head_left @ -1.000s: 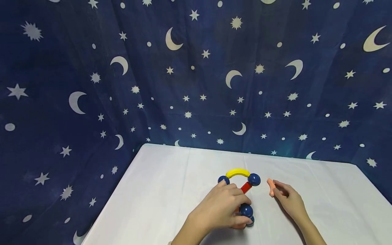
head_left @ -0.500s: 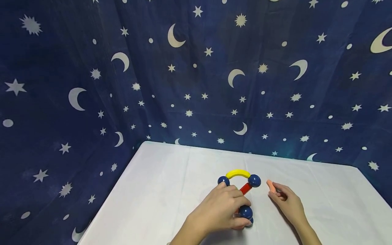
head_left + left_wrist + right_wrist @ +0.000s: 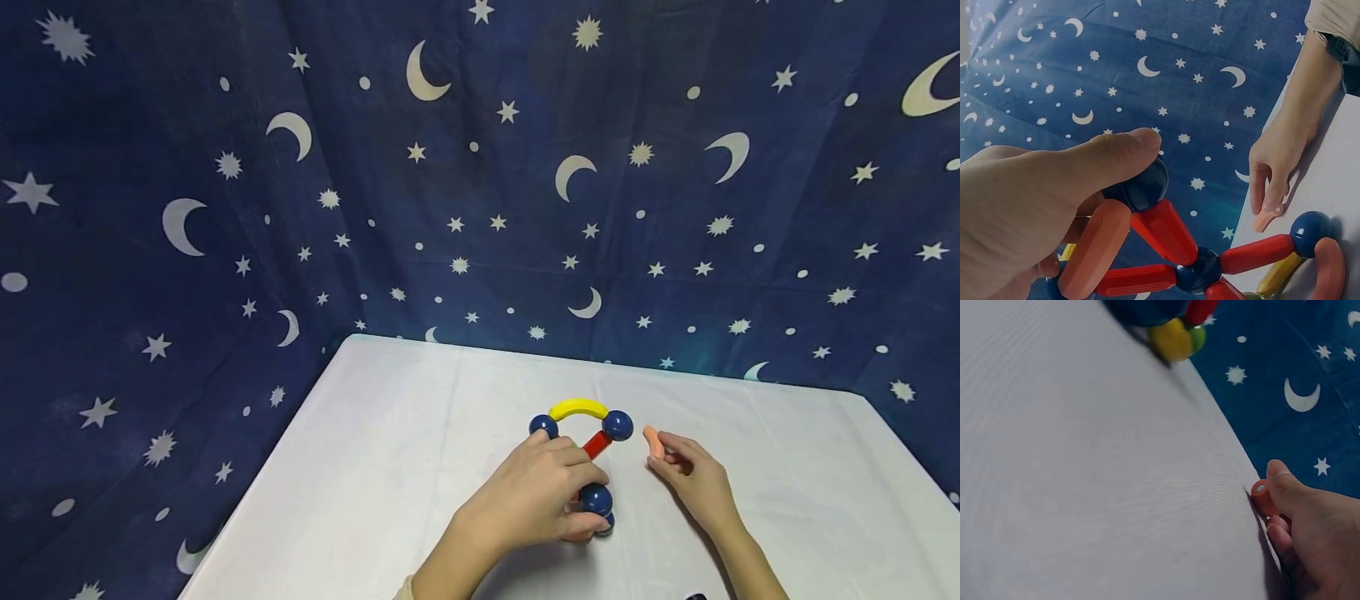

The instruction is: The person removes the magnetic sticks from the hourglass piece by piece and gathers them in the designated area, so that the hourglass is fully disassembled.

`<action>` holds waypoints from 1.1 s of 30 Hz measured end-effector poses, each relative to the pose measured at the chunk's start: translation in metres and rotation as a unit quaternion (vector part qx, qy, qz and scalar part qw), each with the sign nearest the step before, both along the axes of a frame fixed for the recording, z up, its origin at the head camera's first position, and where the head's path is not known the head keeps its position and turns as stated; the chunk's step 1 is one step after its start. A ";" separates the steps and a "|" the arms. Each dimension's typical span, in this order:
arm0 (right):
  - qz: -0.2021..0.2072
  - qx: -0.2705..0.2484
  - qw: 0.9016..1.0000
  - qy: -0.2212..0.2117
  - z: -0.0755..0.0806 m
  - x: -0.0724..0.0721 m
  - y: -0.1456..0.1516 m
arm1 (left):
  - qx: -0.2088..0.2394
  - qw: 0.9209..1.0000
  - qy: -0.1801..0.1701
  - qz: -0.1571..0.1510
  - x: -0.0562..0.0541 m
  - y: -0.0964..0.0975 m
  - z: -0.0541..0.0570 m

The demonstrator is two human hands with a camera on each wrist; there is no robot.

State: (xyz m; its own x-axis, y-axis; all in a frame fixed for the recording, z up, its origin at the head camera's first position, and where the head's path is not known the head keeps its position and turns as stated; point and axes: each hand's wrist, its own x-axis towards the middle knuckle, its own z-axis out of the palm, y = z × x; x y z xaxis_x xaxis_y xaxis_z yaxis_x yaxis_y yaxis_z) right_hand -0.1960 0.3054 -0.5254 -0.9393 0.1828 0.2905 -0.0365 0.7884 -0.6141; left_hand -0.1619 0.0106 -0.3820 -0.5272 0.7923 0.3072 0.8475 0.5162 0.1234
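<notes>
My left hand (image 3: 525,492) grips a magnetic ball-and-rod toy structure. It joins glossy dark-blue balls (image 3: 618,425), straight red rods (image 3: 1165,232), a yellow curved rod (image 3: 579,407) and orange curved rods (image 3: 1095,250). In the left wrist view the thumb presses on a blue ball (image 3: 1147,186); the palm side hides part of the structure. To the right, my right hand (image 3: 697,482) pinches a loose orange curved rod (image 3: 652,441) between thumb and fingers, a small gap away from the structure. One round end of that rod shows in the right wrist view.
A white cloth covers the table (image 3: 390,450). Behind and to the left hangs a dark-blue curtain (image 3: 525,192) with moons and stars. A small dark object (image 3: 697,597) is cut off at the head view's bottom edge.
The head view has shifted slightly. The right fingers now cover more of the orange rod, and it sits a little closer to the structure. The left hand keeps its hold.
</notes>
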 end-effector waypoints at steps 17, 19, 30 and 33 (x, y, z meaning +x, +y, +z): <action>-0.052 -0.111 0.992 -0.032 0.025 0.004 0.001 | 0.087 0.995 -0.052 -0.012 -0.013 -0.037 0.014; -0.057 -0.145 0.988 -0.001 0.036 0.007 -0.004 | 0.128 0.989 -0.073 0.003 -0.018 -0.049 0.015; 0.090 -0.098 0.989 0.061 0.111 0.043 -0.061 | 0.181 0.954 -0.239 -0.019 -0.040 -0.061 -0.003; 0.181 -0.063 0.980 0.050 0.122 0.055 -0.076 | 0.164 0.958 -0.232 -0.032 -0.039 -0.053 -0.007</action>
State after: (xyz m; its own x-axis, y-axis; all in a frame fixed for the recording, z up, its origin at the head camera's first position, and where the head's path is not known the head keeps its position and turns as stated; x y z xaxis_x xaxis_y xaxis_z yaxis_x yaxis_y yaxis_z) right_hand -0.1408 0.2293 -0.4033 -0.9173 -0.1167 0.3808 -0.3645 0.6312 -0.6846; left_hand -0.2006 -0.0425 -0.3887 -0.6207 0.7282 0.2906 0.6914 0.3336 0.6409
